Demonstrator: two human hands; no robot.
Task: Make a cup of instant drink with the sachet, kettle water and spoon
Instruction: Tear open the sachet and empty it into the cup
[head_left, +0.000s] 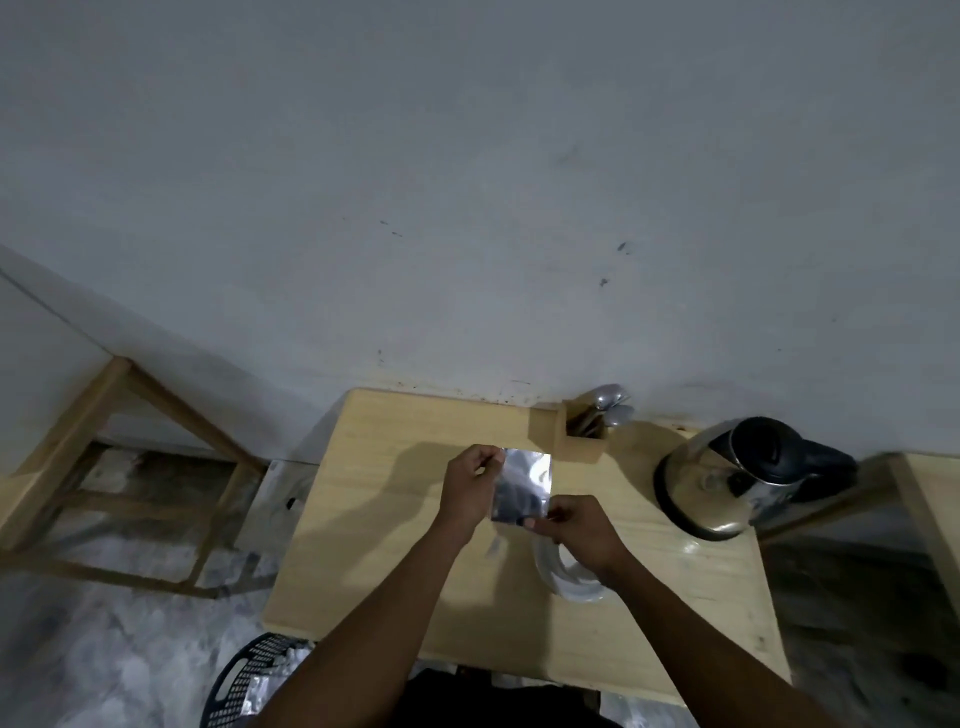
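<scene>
A silver foil sachet (522, 483) is held up over the wooden table (374, 545). My left hand (470, 491) pinches its upper left corner. My right hand (576, 527) pinches its lower right edge. Below my right hand stands a white cup (563, 574), partly hidden by my wrist. A steel kettle (727, 480) with a black lid and handle stands at the right of the table. Metal spoons (610, 405) stick out of a wooden holder (579, 439) at the table's back edge.
The table stands against a grey wall. A wooden frame stool (130, 467) is on the floor at the left. A dark perforated basket (249, 680) holding foil wrappers sits on the floor by the table's near left corner. Another wooden surface (930, 499) is at the far right.
</scene>
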